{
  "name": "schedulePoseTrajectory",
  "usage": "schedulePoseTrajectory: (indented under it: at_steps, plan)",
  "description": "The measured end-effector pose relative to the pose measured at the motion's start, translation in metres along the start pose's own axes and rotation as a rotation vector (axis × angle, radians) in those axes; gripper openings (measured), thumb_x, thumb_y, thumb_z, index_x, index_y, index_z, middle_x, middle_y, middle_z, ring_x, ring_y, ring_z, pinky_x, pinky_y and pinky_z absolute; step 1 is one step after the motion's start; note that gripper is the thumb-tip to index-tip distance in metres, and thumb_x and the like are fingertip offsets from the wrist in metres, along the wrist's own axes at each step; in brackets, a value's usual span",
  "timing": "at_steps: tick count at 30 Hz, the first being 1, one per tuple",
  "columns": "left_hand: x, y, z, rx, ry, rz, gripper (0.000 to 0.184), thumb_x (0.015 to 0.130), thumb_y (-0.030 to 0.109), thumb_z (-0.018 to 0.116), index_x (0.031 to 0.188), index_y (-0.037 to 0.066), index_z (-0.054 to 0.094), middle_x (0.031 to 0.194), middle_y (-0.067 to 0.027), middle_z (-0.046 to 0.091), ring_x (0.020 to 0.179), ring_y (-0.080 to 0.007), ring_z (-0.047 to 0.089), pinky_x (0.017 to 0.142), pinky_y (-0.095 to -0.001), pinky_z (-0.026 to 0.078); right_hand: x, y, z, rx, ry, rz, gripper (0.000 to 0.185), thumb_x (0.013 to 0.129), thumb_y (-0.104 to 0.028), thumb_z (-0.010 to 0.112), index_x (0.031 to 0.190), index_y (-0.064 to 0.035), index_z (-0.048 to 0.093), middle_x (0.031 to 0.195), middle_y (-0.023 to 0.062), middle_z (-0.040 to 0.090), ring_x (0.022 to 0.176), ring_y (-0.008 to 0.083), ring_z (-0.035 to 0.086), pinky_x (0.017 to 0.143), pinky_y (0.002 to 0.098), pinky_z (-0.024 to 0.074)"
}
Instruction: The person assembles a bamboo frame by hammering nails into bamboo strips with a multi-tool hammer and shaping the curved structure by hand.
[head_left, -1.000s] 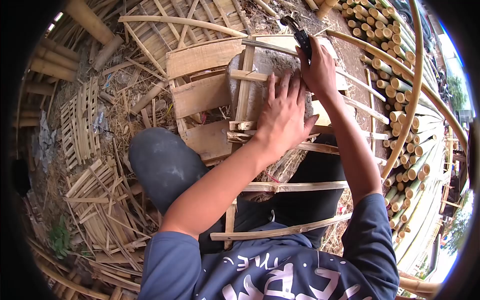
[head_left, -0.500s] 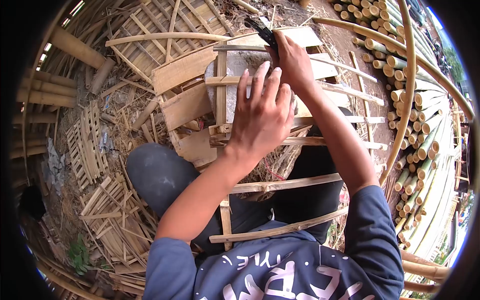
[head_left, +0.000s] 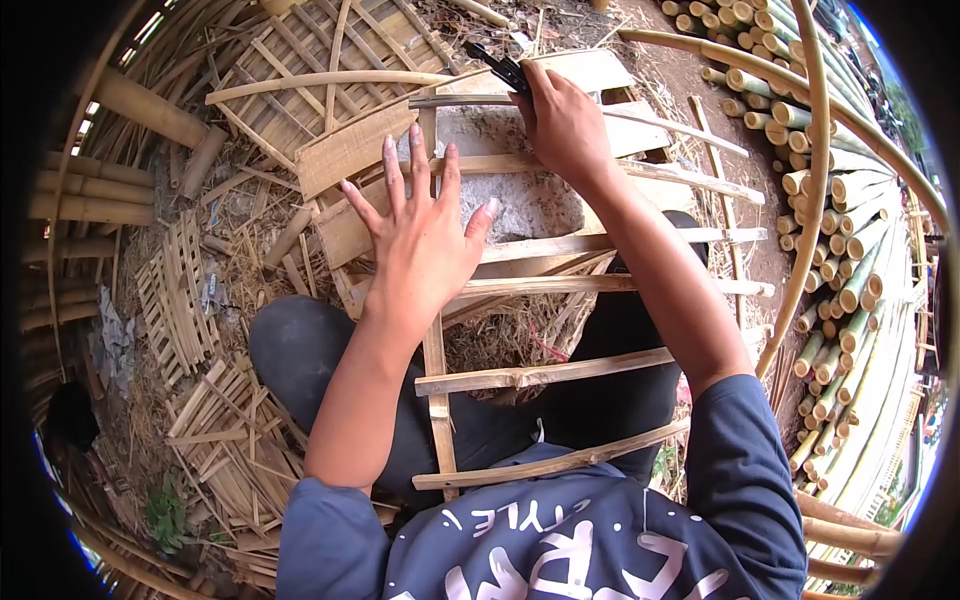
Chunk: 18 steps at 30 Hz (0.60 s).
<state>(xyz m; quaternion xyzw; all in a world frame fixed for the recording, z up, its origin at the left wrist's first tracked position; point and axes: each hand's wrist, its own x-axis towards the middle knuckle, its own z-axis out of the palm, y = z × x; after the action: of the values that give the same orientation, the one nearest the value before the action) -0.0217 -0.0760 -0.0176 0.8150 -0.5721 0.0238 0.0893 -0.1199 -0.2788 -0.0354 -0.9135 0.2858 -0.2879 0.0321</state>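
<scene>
My right hand point(head_left: 566, 120) is closed around a black hand tool point(head_left: 503, 70); its slim end points up and left, and its exact kind is hard to make out. The hand is over the far part of a bamboo slat frame point(head_left: 560, 375), which lies across my lap and a rough grey stone block point(head_left: 545, 210). With fingers spread, my left hand point(head_left: 420, 225) hovers over or rests on the frame's left upright near the crosspieces; contact is unclear. Its palm side is hidden.
Flat wooden boards point(head_left: 345, 160) lie around the stone. A woven bamboo panel point(head_left: 300, 65) is at the back left, a slat pile point(head_left: 225, 420) at the near left. Cut bamboo poles point(head_left: 840, 250) are stacked on the right, behind a curved pole point(head_left: 818, 150).
My left hand has moved left, away from the right hand, and its fingers have spread. My right hand and the black tool have shifted slightly left.
</scene>
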Motion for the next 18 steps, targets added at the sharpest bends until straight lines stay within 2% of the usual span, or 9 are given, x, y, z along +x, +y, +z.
schedulePoseTrajectory:
  at_steps: [3, 6, 9, 15, 18]
  plan:
    - [0.0055, -0.0055, 0.0042, -0.037, 0.002, 0.002, 0.075, 0.101, 0.054, 0.042, 0.155, 0.004, 0.031, 0.166, -0.0180, 0.010, 0.154, -0.0373, 0.006, 0.113, -0.0745, -0.001, -0.0002, -0.0014, -0.0012, 0.002, 0.016, -0.004, 0.028, 0.095, -0.018, 0.060, 0.118, -0.0041, 0.051, 0.090, 0.0162, 0.065, 0.086, 0.0364, 0.066, 0.076, 0.0467, 0.0530]
    - [0.0071, -0.0063, 0.0052, -0.051, -0.062, -0.029, 0.080, 0.100, 0.055, 0.042, 0.154, -0.003, 0.028, 0.166, -0.0187, 0.012, 0.154, -0.0343, 0.008, 0.115, -0.0724, 0.000, -0.0004, -0.0012, -0.0031, 0.014, -0.011, 0.010, 0.029, 0.095, -0.018, 0.060, 0.119, -0.0038, 0.052, 0.091, 0.0167, 0.065, 0.086, 0.0370, 0.066, 0.076, 0.0471, 0.0531]
    - [0.0064, -0.0064, 0.0083, -0.069, -0.024, -0.054, 0.084, 0.100, 0.056, 0.042, 0.153, -0.008, 0.025, 0.165, -0.0192, 0.014, 0.154, -0.0320, 0.010, 0.116, -0.0708, 0.001, -0.0002, -0.0010, -0.0029, 0.020, -0.004, 0.016, 0.030, 0.095, -0.018, 0.060, 0.121, -0.0038, 0.052, 0.092, 0.0171, 0.065, 0.086, 0.0374, 0.067, 0.075, 0.0474, 0.0531]
    - [0.0074, -0.0060, 0.0074, -0.084, -0.040, -0.068, 0.085, 0.099, 0.056, 0.043, 0.153, -0.008, 0.025, 0.165, -0.0193, 0.016, 0.154, -0.0315, 0.012, 0.118, -0.0675, 0.004, -0.0002, -0.0044, -0.0067, 0.029, -0.007, 0.044, 0.033, 0.095, -0.018, 0.061, 0.123, -0.0037, 0.052, 0.092, 0.0164, 0.066, 0.087, 0.0366, 0.067, 0.076, 0.0479, 0.0528]
    - [0.0074, -0.0084, 0.0096, -0.127, -0.036, -0.059, 0.085, 0.099, 0.055, 0.045, 0.152, -0.009, 0.026, 0.164, -0.0203, 0.018, 0.154, -0.0321, 0.013, 0.119, -0.0661, 0.007, 0.0005, -0.0047, -0.0091, 0.029, 0.010, 0.053, 0.034, 0.094, -0.020, 0.062, 0.123, -0.0037, 0.054, 0.091, 0.0157, 0.067, 0.087, 0.0356, 0.066, 0.080, 0.0477, 0.0510]
